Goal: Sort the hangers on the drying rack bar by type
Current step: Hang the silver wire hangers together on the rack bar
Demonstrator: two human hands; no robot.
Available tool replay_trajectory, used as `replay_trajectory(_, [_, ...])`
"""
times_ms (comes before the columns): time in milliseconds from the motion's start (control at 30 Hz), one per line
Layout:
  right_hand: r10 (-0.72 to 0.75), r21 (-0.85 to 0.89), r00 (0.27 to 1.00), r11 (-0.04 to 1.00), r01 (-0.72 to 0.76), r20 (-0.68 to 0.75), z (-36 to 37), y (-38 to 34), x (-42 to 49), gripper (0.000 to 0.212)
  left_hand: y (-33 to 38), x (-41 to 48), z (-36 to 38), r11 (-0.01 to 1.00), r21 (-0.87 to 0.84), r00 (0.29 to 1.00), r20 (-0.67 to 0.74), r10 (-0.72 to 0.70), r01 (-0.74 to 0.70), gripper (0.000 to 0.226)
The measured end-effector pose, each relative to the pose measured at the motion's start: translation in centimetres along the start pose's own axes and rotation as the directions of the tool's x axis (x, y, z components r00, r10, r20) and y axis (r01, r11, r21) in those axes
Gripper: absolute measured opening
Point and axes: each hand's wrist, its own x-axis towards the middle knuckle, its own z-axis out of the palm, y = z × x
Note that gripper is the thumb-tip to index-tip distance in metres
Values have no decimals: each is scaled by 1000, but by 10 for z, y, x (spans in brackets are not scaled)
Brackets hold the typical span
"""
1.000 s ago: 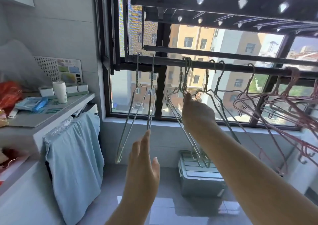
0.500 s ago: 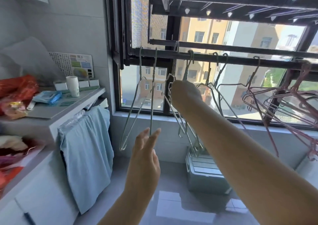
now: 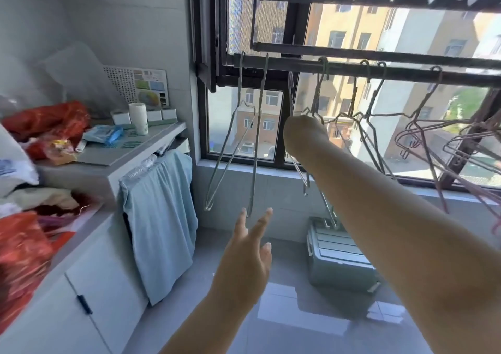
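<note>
Nearest, the left hand is raised with palm open and fingers spread, empty, its fingertips just below the bottom ends of two green hangers that hang at the left end of the bar. The right arm stretches further out toward the window; the right hand is closed into a fist around a silver hanger, whose hook stands up beside the bar and does not look hooked on it. More green wire hangers hang from the bar just right of that fist, and a tangle of pink hangers sits at the far right. Below, on the floor, is a grey-green box. To the left a blue cloth drapes over a rail beside the worktop, which carries a white cup and red bags.
</note>
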Motion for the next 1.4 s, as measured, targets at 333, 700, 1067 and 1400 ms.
replay_trajectory(333, [-139,49,953,990,131,268,59,8,-97,29,-57,-18,31,928,-150,888,373,-267,342,60])
replay_trajectory(700, [-172,148,933,980,131,315,110,95,-205,18,-124,-16,28,921,6,821,450,-351,390,79])
replay_trajectory(1067, [-168,392,939,919,40,299,144,135,-252,22,-161,-59,36,965,47,841,481,-247,257,20])
replay_trajectory(1400, [119,415,987,896,-154,110,171,150,-250,61,-109,-96,-33,941,-276,921,381,-80,196,17])
